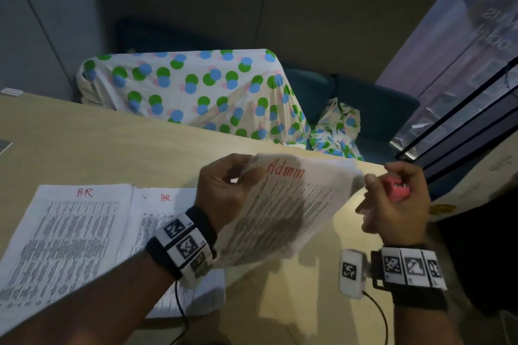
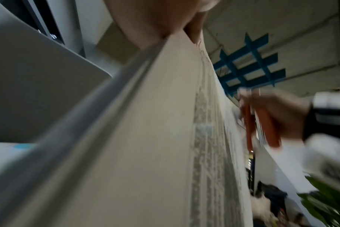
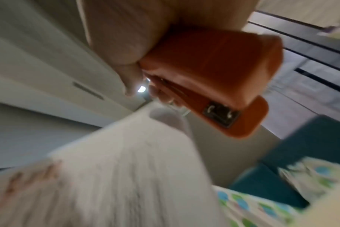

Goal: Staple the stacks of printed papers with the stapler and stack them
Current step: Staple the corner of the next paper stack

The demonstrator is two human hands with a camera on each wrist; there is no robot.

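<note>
My left hand (image 1: pixel 224 185) holds up a sheaf of printed papers headed "Admin" (image 1: pixel 283 204) by its top left corner, above the wooden table (image 1: pixel 140 148). My right hand (image 1: pixel 398 199) grips a small red stapler (image 1: pixel 396 189) just right of the sheaf's top right corner; the corner is outside the stapler's mouth. The right wrist view shows the stapler (image 3: pixel 213 83) in my fist, its metal anvil plate facing the papers (image 3: pixel 126 169) below. In the left wrist view the papers (image 2: pixel 145 138) run edge-on, with the stapler (image 2: pixel 262 122) beyond. Two stacks headed "HR" (image 1: pixel 73 246) lie flat at the left.
A sofa draped in a dotted cloth (image 1: pixel 196 92) stands past the table's far edge. A window wall with black bars (image 1: pixel 462 109) rises at the right. A cable (image 1: pixel 375 311) trails from my right wrist camera.
</note>
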